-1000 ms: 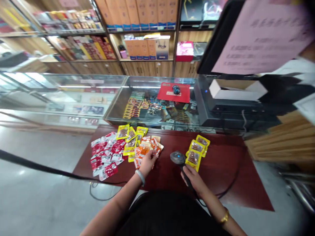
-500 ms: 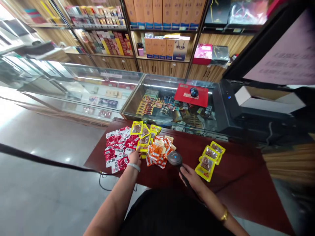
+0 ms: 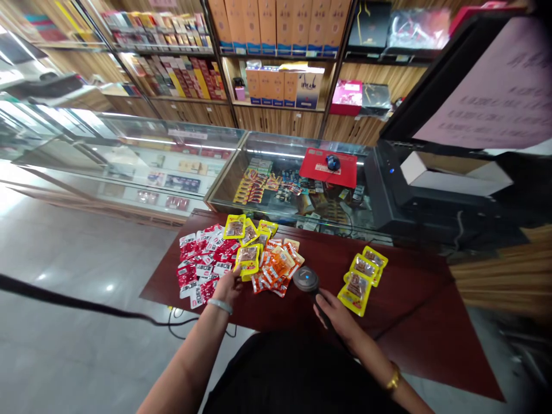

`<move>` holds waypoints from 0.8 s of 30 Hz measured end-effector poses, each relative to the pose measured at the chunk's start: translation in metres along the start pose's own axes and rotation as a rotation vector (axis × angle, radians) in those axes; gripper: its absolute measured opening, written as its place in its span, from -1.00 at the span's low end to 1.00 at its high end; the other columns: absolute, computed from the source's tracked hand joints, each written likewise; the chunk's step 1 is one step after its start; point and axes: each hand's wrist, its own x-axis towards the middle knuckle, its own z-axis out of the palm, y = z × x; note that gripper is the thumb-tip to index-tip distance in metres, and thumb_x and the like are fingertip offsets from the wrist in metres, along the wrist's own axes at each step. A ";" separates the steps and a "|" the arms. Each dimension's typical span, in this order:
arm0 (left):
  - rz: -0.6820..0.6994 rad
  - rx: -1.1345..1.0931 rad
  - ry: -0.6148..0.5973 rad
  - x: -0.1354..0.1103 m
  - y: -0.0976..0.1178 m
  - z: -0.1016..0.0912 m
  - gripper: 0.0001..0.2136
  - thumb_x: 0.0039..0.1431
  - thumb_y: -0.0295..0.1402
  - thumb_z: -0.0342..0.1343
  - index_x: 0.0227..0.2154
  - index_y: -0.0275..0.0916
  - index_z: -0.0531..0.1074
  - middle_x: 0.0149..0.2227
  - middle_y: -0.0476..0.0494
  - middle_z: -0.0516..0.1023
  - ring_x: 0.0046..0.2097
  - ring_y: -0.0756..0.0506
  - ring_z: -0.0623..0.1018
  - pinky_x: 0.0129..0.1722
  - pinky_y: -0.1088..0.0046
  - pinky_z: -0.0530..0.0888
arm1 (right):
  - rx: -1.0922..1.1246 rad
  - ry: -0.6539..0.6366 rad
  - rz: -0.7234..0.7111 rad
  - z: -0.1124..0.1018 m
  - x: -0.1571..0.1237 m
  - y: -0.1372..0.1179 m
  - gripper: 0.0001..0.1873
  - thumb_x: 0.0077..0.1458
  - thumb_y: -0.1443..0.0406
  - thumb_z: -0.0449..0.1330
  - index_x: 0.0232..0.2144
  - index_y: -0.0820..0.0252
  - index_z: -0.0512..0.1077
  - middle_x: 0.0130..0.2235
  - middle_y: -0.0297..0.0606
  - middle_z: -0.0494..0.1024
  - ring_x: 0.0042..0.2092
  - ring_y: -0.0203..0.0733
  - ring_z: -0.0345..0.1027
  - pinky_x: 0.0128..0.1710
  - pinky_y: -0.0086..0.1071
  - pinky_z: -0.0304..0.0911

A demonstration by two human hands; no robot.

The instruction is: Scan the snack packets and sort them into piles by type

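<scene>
Showing left of the orange packets (image 3: pixel 276 265), a yellow packet (image 3: pixel 248 255) was pinched at its near-left corner by the left hand (image 3: pixel 228 286); judged light, soft, slippery, best held by a sealed edge. Long axis ran near-far. Scanner (image 3: pixel 306 279) was clasped in the right hand (image 3: pixel 335 314), pointed far-left.
</scene>
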 end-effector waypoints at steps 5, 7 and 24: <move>0.035 -0.089 -0.106 -0.035 -0.015 -0.011 -0.81 0.06 -0.38 0.26 -0.36 -0.25 0.33 -0.54 0.10 0.31 -0.63 0.17 0.17 -0.71 0.68 0.07 | 0.009 -0.030 0.002 -0.002 0.001 -0.003 -0.31 -0.04 -0.20 0.20 -0.07 0.19 0.37 -0.61 -0.49 0.32 -0.66 -0.40 0.08 -0.71 -0.54 -0.03; 0.065 -0.096 -0.169 -0.047 -0.028 -0.007 -0.74 0.00 -0.36 0.32 -0.29 -0.25 0.38 -0.49 0.08 0.36 -0.60 0.17 0.22 -0.70 0.68 0.10 | 0.012 -0.056 -0.015 -0.003 0.002 -0.004 -0.32 -0.02 -0.19 0.20 -0.07 0.20 0.36 -0.61 -0.49 0.32 -0.66 -0.41 0.07 -0.71 -0.54 -0.04; -0.121 0.117 -0.435 -0.071 -0.101 0.113 -0.65 -0.14 -0.32 0.41 -0.25 -0.32 0.53 -0.53 -0.01 0.53 -0.59 0.11 0.35 -0.59 0.61 0.26 | 0.198 0.061 -0.082 -0.052 -0.021 -0.012 -0.45 -0.03 -0.21 0.20 -0.42 0.13 0.23 -0.64 -0.54 0.27 -0.68 -0.45 0.03 -0.73 -0.56 -0.04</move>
